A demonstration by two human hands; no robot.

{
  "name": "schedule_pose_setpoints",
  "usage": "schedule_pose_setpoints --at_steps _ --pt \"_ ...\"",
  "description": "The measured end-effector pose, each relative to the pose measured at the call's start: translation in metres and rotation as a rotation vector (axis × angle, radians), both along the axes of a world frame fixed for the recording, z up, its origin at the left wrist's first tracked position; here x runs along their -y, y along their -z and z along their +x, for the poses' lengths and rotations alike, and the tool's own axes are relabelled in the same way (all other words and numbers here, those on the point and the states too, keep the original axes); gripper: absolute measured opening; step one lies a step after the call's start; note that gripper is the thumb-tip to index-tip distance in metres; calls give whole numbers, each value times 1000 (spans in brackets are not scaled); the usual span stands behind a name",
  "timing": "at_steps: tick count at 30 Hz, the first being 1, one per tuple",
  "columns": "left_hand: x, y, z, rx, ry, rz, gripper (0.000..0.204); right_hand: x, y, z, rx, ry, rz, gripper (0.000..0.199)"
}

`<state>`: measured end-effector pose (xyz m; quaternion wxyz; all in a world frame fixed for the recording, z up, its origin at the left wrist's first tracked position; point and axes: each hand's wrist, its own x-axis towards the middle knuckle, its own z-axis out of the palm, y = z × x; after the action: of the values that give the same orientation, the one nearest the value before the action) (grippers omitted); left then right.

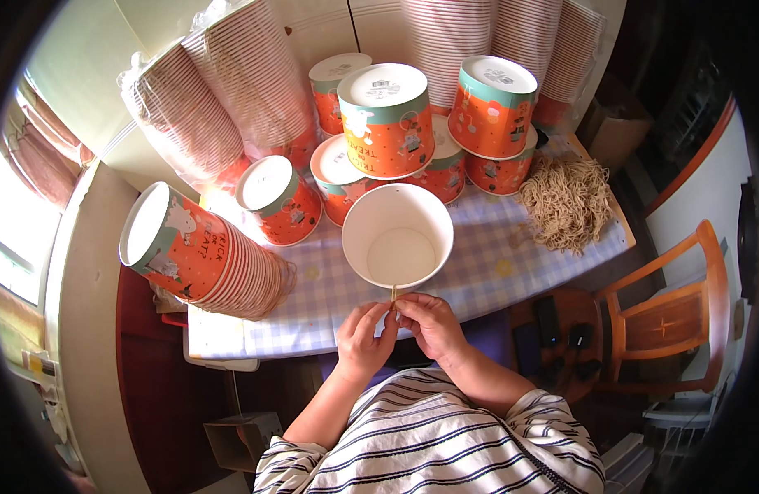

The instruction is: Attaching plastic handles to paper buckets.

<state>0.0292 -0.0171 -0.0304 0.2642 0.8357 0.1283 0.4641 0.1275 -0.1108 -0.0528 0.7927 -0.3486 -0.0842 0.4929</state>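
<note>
An open white paper bucket [398, 235] stands upright on the checked tablecloth [486, 272] just beyond my hands. My left hand [361, 339] and my right hand [429, 323] meet at its near rim, fingertips pinched together on a short tan cord handle [393, 295] that sticks up at the rim. Both hands are closed around that small piece; how it joins the bucket is hidden by my fingers.
Orange and teal buckets [388, 119] stand upside down in a pile behind. A nested stack [207, 251] lies on its side at left. Wrapped sleeves of buckets [223, 90] lean on the wall. A heap of tan cord handles [567, 202] lies right; a wooden chair [672, 317] stands beyond.
</note>
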Motion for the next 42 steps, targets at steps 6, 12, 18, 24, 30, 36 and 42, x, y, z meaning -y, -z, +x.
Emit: schedule_pose_setpoints --at_steps 6,12,18,24,30,36,42 --pt "-2 -3 1 6 4 113 24 -1 -1 -1 36 24 -31 16" --pt "-2 -2 0 7 -4 51 21 -2 -4 -2 56 12 -60 13" --pt "2 -9 -4 -91 -29 -273 15 -3 -6 -2 52 -2 -71 15" --pt "1 7 -8 -61 64 -625 4 -9 -8 0 49 -4 -85 15" --pt "-1 -1 -7 -19 106 -882 5 -8 3 3 68 41 -96 14" --pt "-4 -4 -5 2 141 -994 8 -5 4 5 243 90 -108 15" --pt "-5 -2 -4 24 159 -1051 9 -4 -7 5 224 98 -101 16"
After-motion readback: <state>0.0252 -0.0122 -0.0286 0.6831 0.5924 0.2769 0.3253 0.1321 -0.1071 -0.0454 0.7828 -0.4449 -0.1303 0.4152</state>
